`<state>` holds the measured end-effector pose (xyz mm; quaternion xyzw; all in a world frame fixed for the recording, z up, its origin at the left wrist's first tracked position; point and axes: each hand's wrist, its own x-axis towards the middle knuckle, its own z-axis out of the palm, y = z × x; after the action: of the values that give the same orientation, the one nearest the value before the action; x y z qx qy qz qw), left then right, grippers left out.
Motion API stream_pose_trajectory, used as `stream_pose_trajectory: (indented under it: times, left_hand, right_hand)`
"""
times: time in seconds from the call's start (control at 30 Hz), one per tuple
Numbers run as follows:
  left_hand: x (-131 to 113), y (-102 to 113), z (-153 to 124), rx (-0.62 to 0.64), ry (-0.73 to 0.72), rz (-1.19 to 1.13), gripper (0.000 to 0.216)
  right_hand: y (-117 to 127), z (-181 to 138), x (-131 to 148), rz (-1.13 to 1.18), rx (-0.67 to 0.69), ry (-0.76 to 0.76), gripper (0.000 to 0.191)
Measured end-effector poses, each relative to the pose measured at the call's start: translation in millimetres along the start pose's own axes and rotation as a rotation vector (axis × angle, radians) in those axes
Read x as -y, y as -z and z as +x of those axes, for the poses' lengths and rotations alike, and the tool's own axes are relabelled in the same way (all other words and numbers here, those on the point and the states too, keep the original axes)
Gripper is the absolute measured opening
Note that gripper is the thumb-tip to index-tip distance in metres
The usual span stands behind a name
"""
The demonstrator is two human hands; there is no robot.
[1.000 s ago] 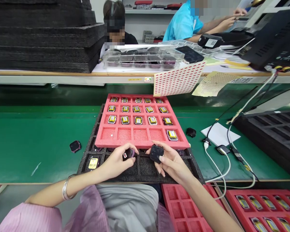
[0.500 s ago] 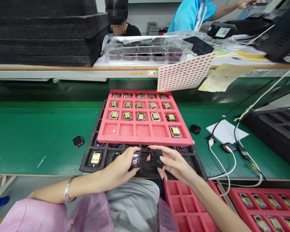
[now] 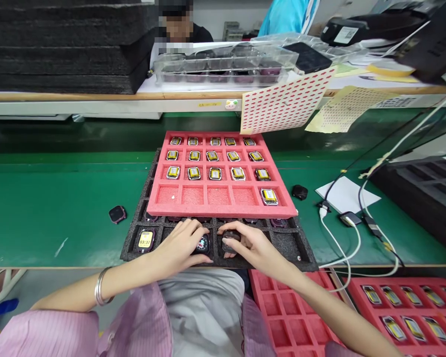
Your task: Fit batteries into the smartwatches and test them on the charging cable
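My left hand (image 3: 186, 243) is closed around the edges of a smartwatch (image 3: 202, 243) whose dark face shows a small lit picture. It is down in a front-row compartment of the black foam tray (image 3: 128, 253). Beside it, my right hand (image 3: 255, 244) grips a small dark rounded piece (image 3: 229, 243) low over the same tray; fingers cover part of it, so its kind is unclear. Another smartwatch (image 3: 146, 239), with a yellow screen reading 03:37, lies in the left front compartment. A pink foam tray (image 3: 223, 212) rests on the black one, holding several watch bodies with yellow batteries (image 3: 269, 196).
A loose watch (image 3: 117, 214) lies left on the green table (image 3: 59, 198). At right are a black piece (image 3: 300, 192), white paper, and cables (image 3: 351, 258). More pink trays (image 3: 360, 285) sit lower right. The shelf bears black foam stacks (image 3: 59, 44) and a clear plastic tray (image 3: 223, 69).
Both hands have lowered toward the black tray. The left has brought its smartwatch down into a compartment; the right has shifted left and down with the dark piece. The view has moved slightly.
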<state>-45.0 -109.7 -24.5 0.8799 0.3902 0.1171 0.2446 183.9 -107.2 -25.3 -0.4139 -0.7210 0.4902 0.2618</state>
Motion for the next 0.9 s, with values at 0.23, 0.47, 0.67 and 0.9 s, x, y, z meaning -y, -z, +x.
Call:
stream_pose_trajectory:
  times: [0.23,0.47,0.67,0.9]
  left_hand:
    - [8,-2,-1,-0.037,-0.073,0.001,0.050]
    - [16,-5,1,-0.072,-0.132,0.037,0.060]
    - [18,10,4,-0.124,-0.204,0.099,0.042]
    - [31,40,43,-0.352,-0.217,0.218,0.022]
  right_hand:
    - [-3,0,-11,-0.580,-0.100,0.234,0.025]
    - [0,1,-1,-0.990,-0.077,0.352,0.021]
    - [83,-1,14,-0.923,-0.197,0.366,0.028]
    - [150,16,3,-0.987,0.140,0.298,0.045]
